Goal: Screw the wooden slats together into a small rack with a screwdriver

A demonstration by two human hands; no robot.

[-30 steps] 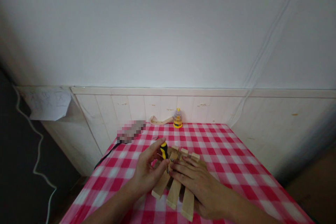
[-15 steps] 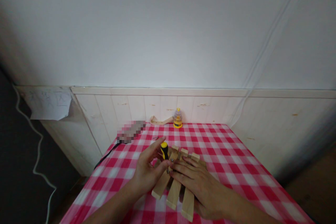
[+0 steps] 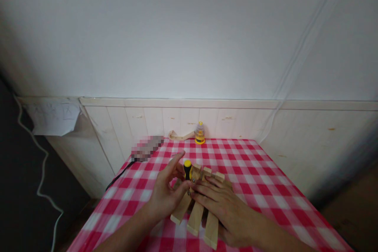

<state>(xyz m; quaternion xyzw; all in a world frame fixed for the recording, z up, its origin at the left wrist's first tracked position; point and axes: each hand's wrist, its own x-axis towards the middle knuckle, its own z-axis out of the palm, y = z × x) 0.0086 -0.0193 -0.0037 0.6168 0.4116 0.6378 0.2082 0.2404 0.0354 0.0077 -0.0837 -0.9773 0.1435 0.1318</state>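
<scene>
A short screwdriver point(image 3: 188, 169) with a yellow-topped black handle stands nearly upright over a piece made of light wooden slats point(image 3: 196, 218). My left hand point(image 3: 167, 191) has its thumb in front of the lower handle and its curled fingers behind it, while the index finger points up, off the handle. Small metal hardware point(image 3: 189, 193) shows beside the left thumb; the screwdriver's tip is hidden. My right hand point(image 3: 220, 202) lies flat across the slats, fingers stretched toward the screwdriver, pressing on the wood. Its thumb is mostly out of sight.
A clear-and-yellow bit case point(image 3: 200, 134) stands at the table's back edge beside a curved wooden part point(image 3: 180, 136). At the back left lies a pixelated object point(image 3: 147, 149) with a black cord point(image 3: 119, 175). The checked tablecloth point(image 3: 260, 181) meets a panelled wall point(image 3: 242, 122).
The screwdriver's handle has swung slightly right and stands more upright. My left index finger has shifted a little. The right hand and the slats have stayed in place.
</scene>
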